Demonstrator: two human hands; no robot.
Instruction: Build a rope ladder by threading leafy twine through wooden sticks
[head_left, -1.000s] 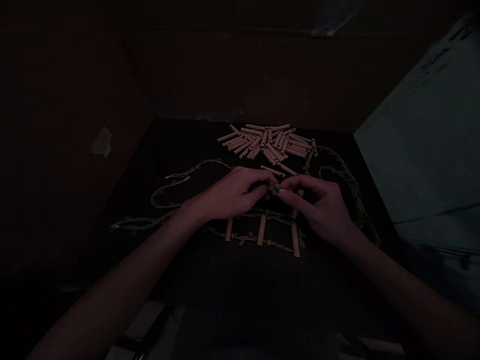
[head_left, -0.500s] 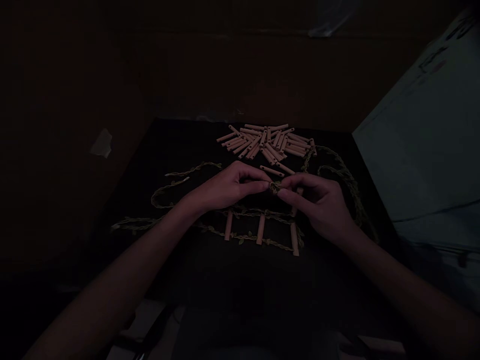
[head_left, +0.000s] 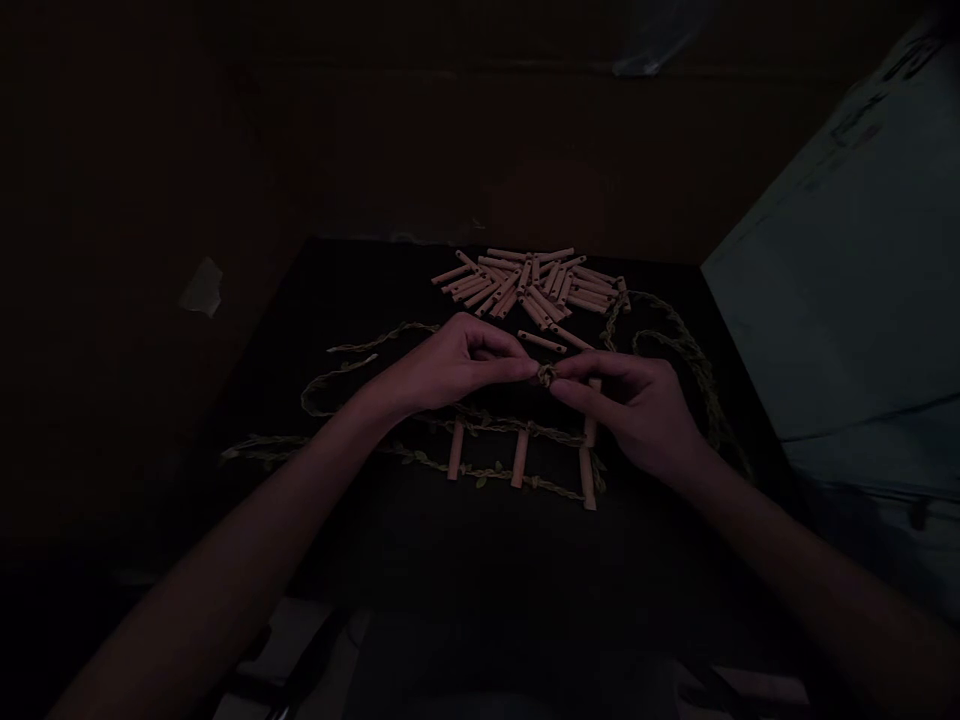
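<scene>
pinching a leafy cord knot (head_left: 547, 376) between left hand (head_left: 457, 362) and right hand (head_left: 634, 410)

on table (head_left: 262, 330): dowel pile (head_left: 529, 285) behind | dowel ladder (head_left: 519, 462) in front | vine cord (head_left: 330, 395) left and right

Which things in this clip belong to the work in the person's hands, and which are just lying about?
Part of the work: left hand and right hand pinching a knot of leafy twine; wooden rungs tied along the twine; pile of loose wooden rungs.
Just lying about: pale blue-green sheet; pale scrap on the wall.
</scene>
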